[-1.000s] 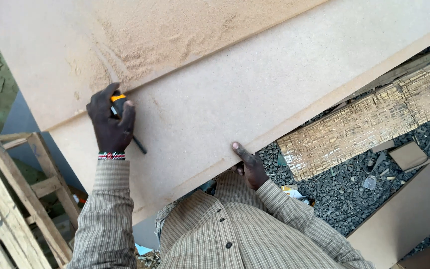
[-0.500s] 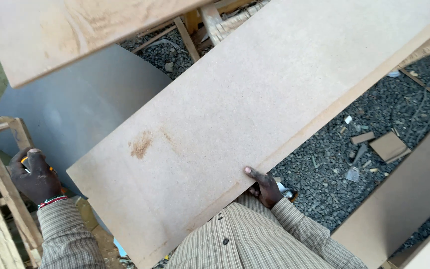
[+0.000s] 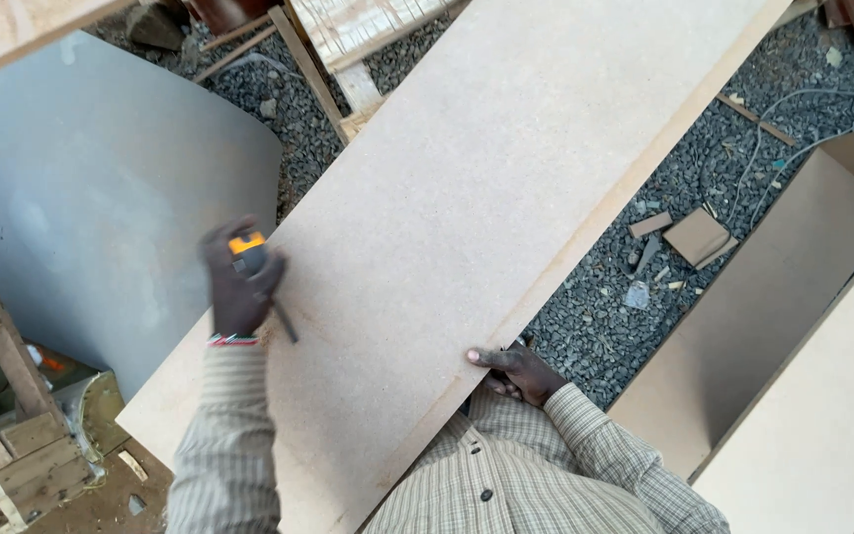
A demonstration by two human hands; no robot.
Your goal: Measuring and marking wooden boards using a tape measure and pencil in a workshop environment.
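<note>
The left hand [image 3: 239, 287] at nine o'clock closes around a yellow-and-black tool [image 3: 249, 252] while the right hand [image 3: 516, 371], fingers curled, grips the board [image 3: 486, 198] edge at five o'clock, likely to steady it.

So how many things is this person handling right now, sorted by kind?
Long tan boards: 1, the long tan board, gripped at its near edge by the right hand.
Orange-and-black tape measures: 1, the tape measure, held on the board by the left hand.
Pencils: 1, the dark pencil, same hand.
Total: 3
</note>
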